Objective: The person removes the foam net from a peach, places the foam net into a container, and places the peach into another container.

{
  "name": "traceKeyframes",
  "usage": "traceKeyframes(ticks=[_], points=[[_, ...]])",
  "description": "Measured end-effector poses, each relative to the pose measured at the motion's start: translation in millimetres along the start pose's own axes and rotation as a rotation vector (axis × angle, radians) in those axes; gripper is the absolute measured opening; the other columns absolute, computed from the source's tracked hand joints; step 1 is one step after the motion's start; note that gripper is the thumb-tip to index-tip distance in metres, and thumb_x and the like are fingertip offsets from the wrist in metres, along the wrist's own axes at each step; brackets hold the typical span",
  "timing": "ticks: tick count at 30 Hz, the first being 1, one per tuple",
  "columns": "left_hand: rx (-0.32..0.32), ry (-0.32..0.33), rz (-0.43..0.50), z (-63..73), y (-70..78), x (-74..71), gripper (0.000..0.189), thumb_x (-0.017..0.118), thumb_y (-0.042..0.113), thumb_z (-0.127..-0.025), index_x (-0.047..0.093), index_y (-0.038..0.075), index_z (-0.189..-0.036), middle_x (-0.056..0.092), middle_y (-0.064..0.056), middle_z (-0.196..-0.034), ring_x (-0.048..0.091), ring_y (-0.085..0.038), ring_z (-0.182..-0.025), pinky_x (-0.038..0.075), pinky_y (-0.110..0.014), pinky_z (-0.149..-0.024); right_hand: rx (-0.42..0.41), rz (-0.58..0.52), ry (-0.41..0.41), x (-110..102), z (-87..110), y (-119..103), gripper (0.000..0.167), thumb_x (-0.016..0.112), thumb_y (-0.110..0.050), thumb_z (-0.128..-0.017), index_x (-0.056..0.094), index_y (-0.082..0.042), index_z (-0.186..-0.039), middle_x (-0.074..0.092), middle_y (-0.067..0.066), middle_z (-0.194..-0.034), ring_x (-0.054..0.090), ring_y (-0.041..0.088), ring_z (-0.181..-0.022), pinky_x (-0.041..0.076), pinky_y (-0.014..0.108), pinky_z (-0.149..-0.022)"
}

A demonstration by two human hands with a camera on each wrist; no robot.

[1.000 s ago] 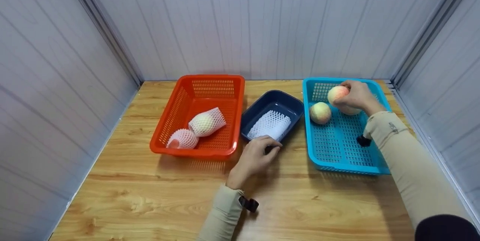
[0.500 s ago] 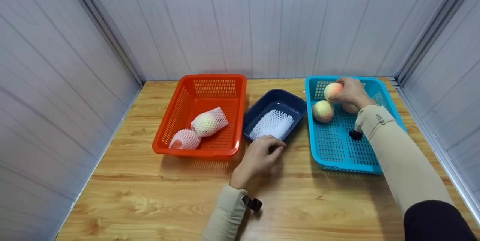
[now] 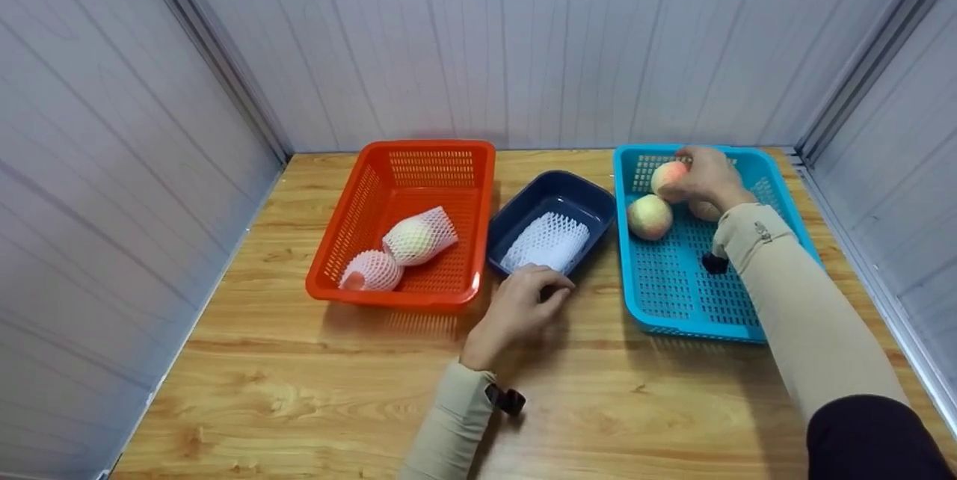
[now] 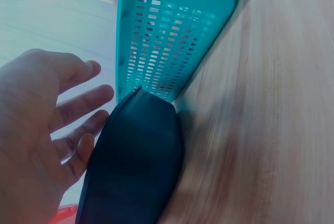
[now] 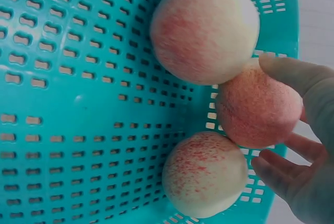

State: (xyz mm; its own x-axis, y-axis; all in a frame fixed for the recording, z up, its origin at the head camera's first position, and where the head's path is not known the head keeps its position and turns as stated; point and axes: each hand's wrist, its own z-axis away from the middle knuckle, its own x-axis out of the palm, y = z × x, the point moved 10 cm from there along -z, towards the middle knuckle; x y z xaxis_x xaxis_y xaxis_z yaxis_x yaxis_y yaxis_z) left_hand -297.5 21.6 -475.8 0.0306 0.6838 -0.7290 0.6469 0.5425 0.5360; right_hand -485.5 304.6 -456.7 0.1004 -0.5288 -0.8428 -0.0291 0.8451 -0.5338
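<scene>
My right hand [image 3: 709, 179] is inside the blue basket [image 3: 662, 319], its thumb and fingers around a peach [image 5: 257, 106]. In the right wrist view this peach sits between two others, one large peach [image 5: 206, 31] above and one speckled peach [image 5: 205, 174] below. In the head view the gripped peach [image 3: 668, 179] is partly covered by my fingers. My left hand [image 3: 521, 306] stays at the near rim of the navy tray [image 3: 502, 224], fingers loosely bent and holding nothing. White foam netting [image 3: 551, 241] lies in that tray.
On the left stands an orange-red basket [image 3: 482, 241] with two fruits in foam nets, one in a white net [image 3: 420, 235] and one in a pinkish net [image 3: 374, 271]. The wooden table [image 3: 314, 390] is enclosed by pale panel walls [image 3: 448, 39].
My right hand and its peach have shifted slightly left, closer above the peach at the basket's left side. The left hand keeps its place by the navy tray. The head view has shifted a little.
</scene>
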Motion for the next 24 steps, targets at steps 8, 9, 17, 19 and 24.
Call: traceKeyframes(ticks=[8,9,17,19,24], points=[[0.003,-0.005,0.006,2.1,-0.9,-0.3,0.011,0.067,0.019,-0.092,0.075,0.016,-0.1,0.069,0.008,-0.095,0.059,-0.006,-0.091,0.045,-0.022,-0.084,-0.008,0.035,0.033,-13,1.7,-10,0.07,0.07,-0.039,-0.087,0.046,0.004,-0.137,0.047,0.03,-0.132,0.047,0.046,-0.114,0.04,0.059,-0.091],[0.001,-0.007,0.006,2.6,-1.5,-0.2,0.012,0.067,0.019,-0.092,0.075,0.016,-0.1,0.069,0.008,-0.095,0.059,-0.006,-0.091,0.045,-0.022,-0.084,-0.018,0.032,0.042,-14,2.6,-13,0.066,0.069,-0.038,-0.088,0.048,0.004,-0.135,0.047,0.03,-0.133,0.047,0.046,-0.115,0.04,0.059,-0.091],[-0.008,-0.019,0.007,3.7,-1.0,-2.9,0.012,0.066,0.021,-0.093,0.075,0.018,-0.101,0.068,0.009,-0.097,0.059,-0.006,-0.093,0.046,-0.024,-0.086,-0.108,-0.004,0.098,-30,19.6,-51,0.048,0.06,-0.033,-0.095,0.057,0.002,-0.127,0.055,0.026,-0.127,0.051,0.044,-0.114,0.043,0.057,-0.09],[-0.005,-0.026,-0.001,3.8,1.2,-5.1,0.012,0.066,0.021,-0.093,0.075,0.018,-0.101,0.068,0.009,-0.097,0.059,-0.006,-0.094,0.046,-0.024,-0.087,-0.152,-0.009,0.102,-33,28.5,-61,0.046,0.06,-0.033,-0.095,0.059,0.002,-0.124,0.058,0.025,-0.123,0.054,0.042,-0.11,0.045,0.056,-0.088],[0.025,-0.015,0.001,2.2,12.2,-21.9,0.012,0.066,0.02,-0.093,0.075,0.016,-0.101,0.069,0.008,-0.098,0.06,-0.005,-0.094,0.046,-0.023,-0.087,-0.286,-0.011,0.097,-31,58.1,-89,0.039,0.061,-0.033,-0.095,0.064,-0.001,-0.116,0.063,0.021,-0.114,0.059,0.038,-0.102,0.048,0.052,-0.081]])
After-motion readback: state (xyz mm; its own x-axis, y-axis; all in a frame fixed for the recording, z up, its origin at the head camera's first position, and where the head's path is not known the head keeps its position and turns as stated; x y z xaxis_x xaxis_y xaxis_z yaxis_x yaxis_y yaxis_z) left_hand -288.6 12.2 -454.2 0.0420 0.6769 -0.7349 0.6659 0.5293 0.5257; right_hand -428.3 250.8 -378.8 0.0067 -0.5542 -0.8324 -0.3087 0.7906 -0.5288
